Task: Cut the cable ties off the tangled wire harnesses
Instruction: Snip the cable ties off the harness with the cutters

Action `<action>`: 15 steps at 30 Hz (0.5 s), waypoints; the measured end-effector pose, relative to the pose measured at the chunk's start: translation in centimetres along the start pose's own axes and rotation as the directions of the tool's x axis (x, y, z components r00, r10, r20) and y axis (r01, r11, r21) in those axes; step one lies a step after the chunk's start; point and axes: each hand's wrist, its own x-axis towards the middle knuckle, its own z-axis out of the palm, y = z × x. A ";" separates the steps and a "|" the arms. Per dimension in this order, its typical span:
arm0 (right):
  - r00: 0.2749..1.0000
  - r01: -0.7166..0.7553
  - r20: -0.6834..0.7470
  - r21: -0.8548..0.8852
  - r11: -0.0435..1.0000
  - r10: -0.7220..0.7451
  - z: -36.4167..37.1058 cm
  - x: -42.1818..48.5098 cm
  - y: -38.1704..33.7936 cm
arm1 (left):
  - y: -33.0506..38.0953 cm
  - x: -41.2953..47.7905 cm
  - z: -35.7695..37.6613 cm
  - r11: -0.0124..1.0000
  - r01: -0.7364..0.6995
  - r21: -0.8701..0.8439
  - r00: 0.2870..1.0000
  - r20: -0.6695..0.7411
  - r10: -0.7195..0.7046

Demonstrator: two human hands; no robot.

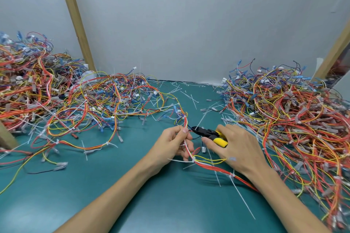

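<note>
The person's left hand (pixel 173 143) is gripping one wire harness (pixel 206 166) at mid-table, fingers curled round its red, yellow and white strands. The right hand (pixel 233 147) is holding the yellow-handled cutters (pixel 210 134), fingers wrapped on the handles. The black nose is pointing at the strands just above the left thumb (whether the blades are biting a tie cannot be told). The harness is trailing from the left hand under the right wrist, lying on the green mat (pixel 151 200). A first cable tie (pixel 193 161) is sitting on it just below the left hand. A second cable tie (pixel 232 175) is sitting beneath the right wrist, its long tail running toward the near edge. A left heap (pixel 37 89) and a right heap (pixel 295 119) of tangled harnesses are flanking the work. Cut tie scraps (pixel 191 98) are littering the mat between them.
</note>
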 end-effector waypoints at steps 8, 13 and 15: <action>0.999 -0.039 0.038 0.051 0.998 0.037 0.2 0.1 0.1 | 0.2 -0.2 0.1 1.000 -0.031 -0.005 0.999 -0.015 0.031; 0.998 -0.054 0.033 0.031 0.998 0.053 0.6 0.2 0.3 | 0.3 -0.2 0.1 0.999 -0.034 -0.011 0.999 -0.018 0.034; 0.998 -0.058 0.034 0.015 0.998 0.058 0.7 0.2 0.3 | 0.3 -0.2 0.1 0.999 -0.032 -0.007 0.999 -0.019 0.032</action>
